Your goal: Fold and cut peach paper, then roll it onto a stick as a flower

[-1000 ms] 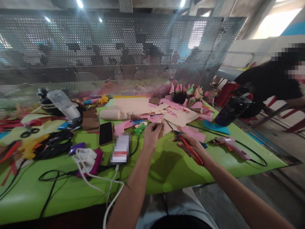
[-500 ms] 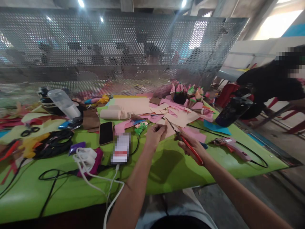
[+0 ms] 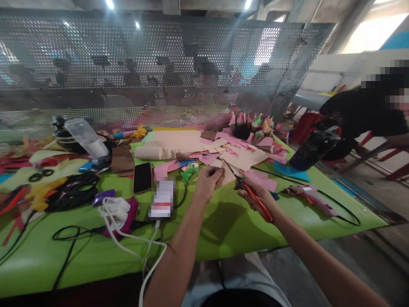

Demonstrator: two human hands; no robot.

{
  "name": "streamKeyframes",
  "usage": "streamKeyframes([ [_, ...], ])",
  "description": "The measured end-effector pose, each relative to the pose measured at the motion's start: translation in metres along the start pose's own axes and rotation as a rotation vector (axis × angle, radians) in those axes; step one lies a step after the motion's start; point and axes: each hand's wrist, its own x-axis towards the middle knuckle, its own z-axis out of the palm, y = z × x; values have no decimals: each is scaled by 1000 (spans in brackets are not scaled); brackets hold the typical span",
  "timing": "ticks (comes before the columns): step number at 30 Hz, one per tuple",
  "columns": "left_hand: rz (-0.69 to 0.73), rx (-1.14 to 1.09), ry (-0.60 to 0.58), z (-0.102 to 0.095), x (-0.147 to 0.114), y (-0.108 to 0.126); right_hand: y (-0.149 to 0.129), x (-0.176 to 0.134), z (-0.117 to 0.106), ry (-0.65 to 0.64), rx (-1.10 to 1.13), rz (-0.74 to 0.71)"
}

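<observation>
My right hand (image 3: 255, 195) grips a pair of scissors (image 3: 259, 203) with red handles; their dark blades point up and left, toward my other hand. The fingers of my left hand (image 3: 209, 181) are pinched together at the edge of a peach-coloured sheet piece (image 3: 227, 174), just left of the blade tips. Whether the blades touch this piece I cannot tell. Beyond both hands lie loose pink and peach sheet scraps (image 3: 244, 157). A small green and pink craft piece (image 3: 189, 171) lies left of my left hand.
A pink glue gun (image 3: 321, 204) with a black cord lies at right, a dark bottle (image 3: 315, 147) behind it. Two phones, a black one (image 3: 142, 178) and a charging one (image 3: 162, 199), lie left, near white plugs (image 3: 119, 211). A perforated metal panel (image 3: 143, 64) stands behind. A person in black (image 3: 364, 111) bends at right.
Both hands and the scissors keep nearly the same place. The person at right has shifted slightly; the view has moved a little.
</observation>
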Motion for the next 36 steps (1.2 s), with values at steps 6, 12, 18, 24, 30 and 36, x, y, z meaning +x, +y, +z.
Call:
streamKeyframes([
  [6, 1, -2, 8, 0, 1, -1, -3, 1, 0, 31, -67, -37],
  [12, 30, 9, 9, -2, 2, -2, 8, 6, -3, 86, -121, -90],
  [18, 42, 26, 11, -4, 4, 2, 14, 27, -40, 301, -314, -213],
  [24, 17, -53, 75, -10, 7, 4, 13, 71, -93, 513, -921, -3],
  [30, 8, -82, 225, -18, 9, 9, 31, 93, -102, 340, -1152, 86],
  [36, 11, -116, 227, -19, 9, 8, 25, 89, -89, 320, -1132, 17],
])
